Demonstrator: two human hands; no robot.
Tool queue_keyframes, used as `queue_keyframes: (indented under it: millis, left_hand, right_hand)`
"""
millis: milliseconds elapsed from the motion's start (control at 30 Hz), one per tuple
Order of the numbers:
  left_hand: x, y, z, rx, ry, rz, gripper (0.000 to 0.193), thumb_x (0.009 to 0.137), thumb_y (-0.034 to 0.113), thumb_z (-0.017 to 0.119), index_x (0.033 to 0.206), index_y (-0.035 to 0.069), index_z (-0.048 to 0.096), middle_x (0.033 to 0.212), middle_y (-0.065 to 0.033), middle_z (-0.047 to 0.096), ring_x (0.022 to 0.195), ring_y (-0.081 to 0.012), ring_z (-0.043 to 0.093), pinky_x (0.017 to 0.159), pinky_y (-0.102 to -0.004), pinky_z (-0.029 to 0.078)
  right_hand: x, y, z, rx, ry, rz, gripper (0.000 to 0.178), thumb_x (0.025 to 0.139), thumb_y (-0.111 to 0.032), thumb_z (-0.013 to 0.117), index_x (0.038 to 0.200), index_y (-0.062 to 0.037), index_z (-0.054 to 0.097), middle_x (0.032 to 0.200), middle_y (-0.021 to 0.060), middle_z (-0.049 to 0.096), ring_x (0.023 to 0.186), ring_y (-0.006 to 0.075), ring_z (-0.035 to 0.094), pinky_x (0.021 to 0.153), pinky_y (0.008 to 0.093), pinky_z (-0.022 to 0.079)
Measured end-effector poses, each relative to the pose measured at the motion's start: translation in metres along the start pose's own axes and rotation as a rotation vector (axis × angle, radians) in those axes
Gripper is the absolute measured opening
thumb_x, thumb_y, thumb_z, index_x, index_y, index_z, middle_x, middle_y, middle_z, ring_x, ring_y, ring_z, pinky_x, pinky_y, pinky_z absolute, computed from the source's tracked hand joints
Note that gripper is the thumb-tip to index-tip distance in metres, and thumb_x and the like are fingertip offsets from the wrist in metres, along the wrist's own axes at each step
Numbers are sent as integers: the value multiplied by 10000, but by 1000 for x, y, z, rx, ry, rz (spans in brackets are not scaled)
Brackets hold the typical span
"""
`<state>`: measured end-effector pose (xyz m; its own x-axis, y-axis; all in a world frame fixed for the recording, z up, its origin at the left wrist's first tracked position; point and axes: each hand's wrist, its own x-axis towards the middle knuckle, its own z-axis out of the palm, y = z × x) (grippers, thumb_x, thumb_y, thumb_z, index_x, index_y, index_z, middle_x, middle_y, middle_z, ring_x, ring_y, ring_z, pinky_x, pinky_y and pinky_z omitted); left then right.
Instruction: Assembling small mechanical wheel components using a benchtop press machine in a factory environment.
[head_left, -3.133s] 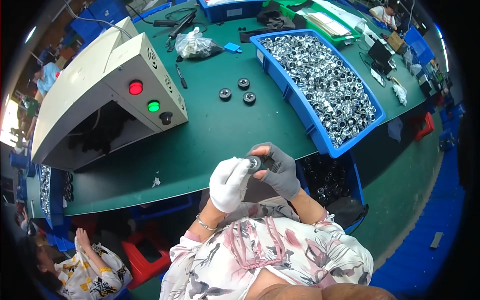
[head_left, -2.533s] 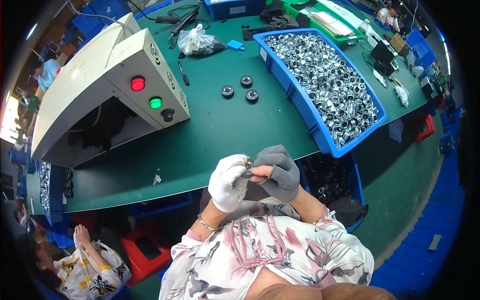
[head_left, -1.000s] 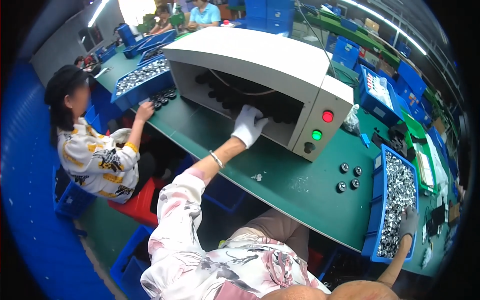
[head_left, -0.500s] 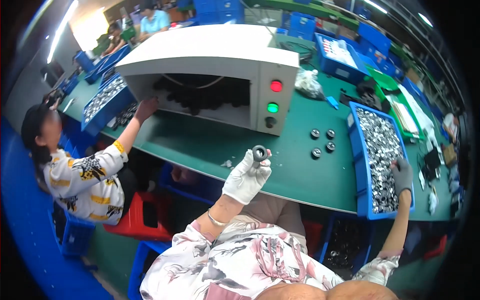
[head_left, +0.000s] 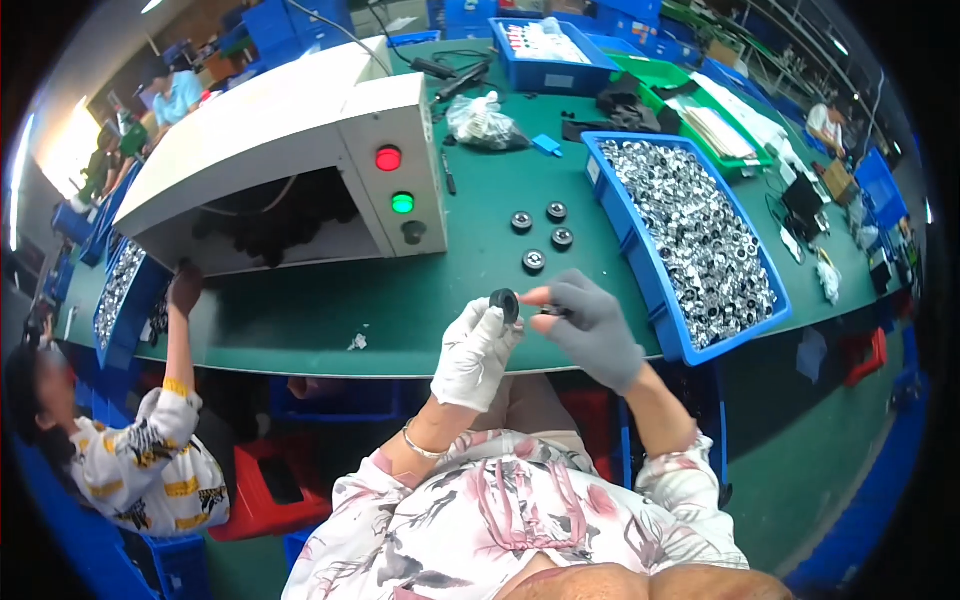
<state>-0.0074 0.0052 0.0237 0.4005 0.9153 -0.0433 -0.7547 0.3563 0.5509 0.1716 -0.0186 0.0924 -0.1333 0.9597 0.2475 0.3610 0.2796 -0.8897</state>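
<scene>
My left hand (head_left: 472,352), in a white glove, holds up a black ring (head_left: 513,304) between thumb and fingers, above the near edge of the green table. From the right, my right hand (head_left: 598,332) in a grey glove with bare fingertips comes close to the ring. Its fingers are closed on a small dark and shiny part (head_left: 553,311), mostly hidden by them. Several round black pieces with silvery centres (head_left: 534,261) lie on the table just beyond my hands.
A blue bin (head_left: 637,250) of shiny metal parts stands to the right. On the left is a white box-shaped machine (head_left: 392,125) with a dark opening holding black pieces. A co-worker's hand (head_left: 184,290) is at its left end. A plastic bag (head_left: 482,122) lies farther back.
My right hand has come from the blue bin to beside the black ring, bringing a small part. My view has turned right. The left hand keeps hold of the ring.
</scene>
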Motion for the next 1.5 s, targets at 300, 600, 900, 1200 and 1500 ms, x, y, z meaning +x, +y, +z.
queue_keyframes:
  millis: [300, 600, 900, 1200, 1500]
  left_hand:
    - [2, -6, -6, 144, -18, -62, 229, 1008, 164, 611, 1168, 0, 606, 1140, -88, 660, 982, -148, 610, 925, -298, 493]
    - [3, -10, -13, 324, -3, -32, 241, 1001, 121, 610, 1194, -22, 594, 1107, -86, 643, 1015, -143, 602, 919, -297, 490]
    - [11, 10, -2, 803, -170, 255, 190, 986, 21, 592, 1171, -20, 592, 1148, -89, 602, 977, -160, 632, 881, -306, 532]
    - [9, -28, -11, 1082, -16, 615, 153, 889, -33, 699, 1032, -2, 653, 1163, -99, 620, 984, -136, 623, 847, -269, 517]
    - [9, -11, -15, 941, -173, 214, 145, 918, -14, 644, 1063, -17, 650, 1202, -93, 593, 1063, -139, 570, 920, -272, 470]
  right_hand:
    - [-3, 31, 25, 89, 13, 10, 154, 817, -80, 721, 888, 2, 612, 912, 32, 495, 791, 97, 482, 696, 248, 404]
    - [-3, 38, 19, 139, -17, 61, 157, 817, -85, 716, 850, -7, 583, 916, 34, 496, 808, 106, 489, 711, 262, 409]
    - [-2, 31, 7, 229, -4, 104, 158, 864, -117, 708, 956, -10, 636, 896, 29, 587, 761, 98, 568, 655, 251, 462]
    - [-27, 39, 30, 1068, 123, 478, 192, 969, -150, 633, 1103, -13, 633, 886, -18, 585, 724, 53, 549, 654, 196, 447]
    - [-30, 42, 28, 693, 164, 451, 133, 885, -149, 709, 868, -61, 612, 806, -35, 577, 726, 31, 539, 647, 208, 452]
